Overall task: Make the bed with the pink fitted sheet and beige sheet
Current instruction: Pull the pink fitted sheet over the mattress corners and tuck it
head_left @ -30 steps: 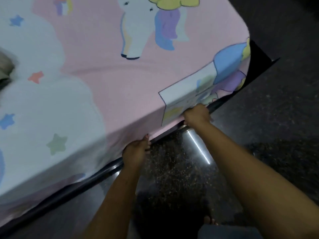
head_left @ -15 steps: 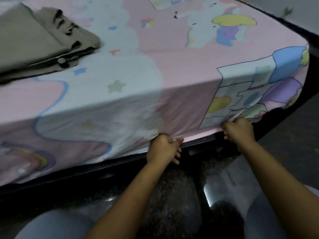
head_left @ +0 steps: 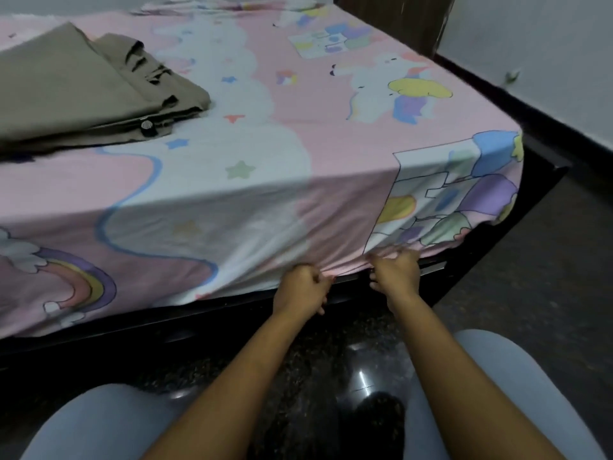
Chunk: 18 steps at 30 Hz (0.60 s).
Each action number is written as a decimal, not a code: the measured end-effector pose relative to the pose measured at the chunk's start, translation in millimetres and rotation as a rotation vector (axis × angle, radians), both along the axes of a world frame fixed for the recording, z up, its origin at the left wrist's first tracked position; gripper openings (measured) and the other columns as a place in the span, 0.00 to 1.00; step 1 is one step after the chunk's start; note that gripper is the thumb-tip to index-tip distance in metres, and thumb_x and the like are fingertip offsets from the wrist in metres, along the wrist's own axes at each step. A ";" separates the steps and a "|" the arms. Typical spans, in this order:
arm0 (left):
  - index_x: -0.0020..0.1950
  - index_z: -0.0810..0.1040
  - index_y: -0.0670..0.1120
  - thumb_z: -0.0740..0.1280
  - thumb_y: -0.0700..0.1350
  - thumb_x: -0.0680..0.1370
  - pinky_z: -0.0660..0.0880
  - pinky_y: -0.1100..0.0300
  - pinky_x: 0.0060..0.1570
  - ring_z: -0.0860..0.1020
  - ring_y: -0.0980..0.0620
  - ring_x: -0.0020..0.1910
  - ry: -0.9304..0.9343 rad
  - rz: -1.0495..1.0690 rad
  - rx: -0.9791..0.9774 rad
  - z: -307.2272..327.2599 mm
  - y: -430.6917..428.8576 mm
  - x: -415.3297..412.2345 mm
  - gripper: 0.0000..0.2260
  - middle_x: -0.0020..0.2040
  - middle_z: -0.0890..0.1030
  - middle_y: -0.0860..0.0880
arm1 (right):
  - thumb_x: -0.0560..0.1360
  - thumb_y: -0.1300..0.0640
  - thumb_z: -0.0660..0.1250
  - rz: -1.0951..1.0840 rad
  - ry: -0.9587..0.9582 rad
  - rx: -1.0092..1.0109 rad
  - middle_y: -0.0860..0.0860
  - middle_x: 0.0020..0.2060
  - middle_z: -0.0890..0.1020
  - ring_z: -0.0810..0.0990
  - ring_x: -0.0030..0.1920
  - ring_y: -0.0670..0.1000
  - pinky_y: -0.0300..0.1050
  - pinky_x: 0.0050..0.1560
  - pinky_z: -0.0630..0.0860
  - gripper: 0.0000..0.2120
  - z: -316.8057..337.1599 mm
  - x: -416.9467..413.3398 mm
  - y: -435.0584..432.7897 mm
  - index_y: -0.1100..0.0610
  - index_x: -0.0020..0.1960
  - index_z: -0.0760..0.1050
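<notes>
While crouching at the bedside, working along the lower hem of the pink fitted sheet [head_left: 331,154], lying stretched over the mattress top and hanging down the near side. Gripping that hem with the left hand [head_left: 303,288], fingers curled round a bunched fold. Pinching the same hem just beside it with the right hand [head_left: 394,273], fingers likewise curled. Judging the step as tucking the hem under the mattress, above the dark bed frame [head_left: 166,323]. Calling next for pushing the gathered cloth underneath, then moving leftward, with the hem there appearing to hang loose. Leaving the beige sheet [head_left: 83,94] folded on the mattress top, well apart from both hands, not yet spread. Hiding fingertips and any elastic behind the cloth; cutting off the bed frame's left end.
</notes>
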<state>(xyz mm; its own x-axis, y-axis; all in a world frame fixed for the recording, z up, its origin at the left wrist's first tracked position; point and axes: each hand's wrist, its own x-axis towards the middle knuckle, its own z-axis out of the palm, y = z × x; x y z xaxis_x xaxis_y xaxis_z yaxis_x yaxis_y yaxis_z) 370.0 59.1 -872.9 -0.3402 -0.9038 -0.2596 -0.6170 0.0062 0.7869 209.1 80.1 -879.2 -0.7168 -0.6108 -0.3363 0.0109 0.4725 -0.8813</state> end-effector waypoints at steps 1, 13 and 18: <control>0.37 0.74 0.48 0.65 0.53 0.77 0.73 0.59 0.34 0.80 0.49 0.33 -0.078 -0.047 -0.101 -5.0 5.5 4.1 0.12 0.33 0.80 0.51 | 0.67 0.52 0.73 -0.075 -0.073 -0.064 0.61 0.59 0.75 0.80 0.48 0.62 0.48 0.30 0.80 0.31 1.7 -5.9 0.1 0.58 0.65 0.63; 0.59 0.77 0.45 0.76 0.42 0.64 0.78 0.58 0.43 0.80 0.46 0.47 -0.180 -0.286 -0.821 -27.9 8.4 -16.1 0.24 0.51 0.81 0.49 | 0.71 0.66 0.69 -0.109 0.026 -0.030 0.59 0.50 0.76 0.78 0.36 0.53 0.40 0.24 0.75 0.11 15.6 -47.1 -8.4 0.62 0.52 0.71; 0.60 0.78 0.44 0.79 0.47 0.60 0.77 0.62 0.47 0.79 0.49 0.49 -0.246 -0.357 -0.905 -26.6 15.5 -46.5 0.29 0.53 0.81 0.50 | 0.69 0.64 0.70 -0.017 0.230 0.081 0.60 0.49 0.80 0.81 0.38 0.57 0.46 0.37 0.81 0.11 11.9 -59.9 -7.8 0.61 0.50 0.74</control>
<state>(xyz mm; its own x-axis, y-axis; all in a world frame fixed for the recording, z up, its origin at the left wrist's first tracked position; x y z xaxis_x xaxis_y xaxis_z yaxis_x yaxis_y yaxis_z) 323.5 74.6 -899.5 -0.6590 -0.6516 0.3758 -0.6073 0.7557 0.2452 149.1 72.3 -867.2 -0.7903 -0.5754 -0.2108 -0.1766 0.5432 -0.8208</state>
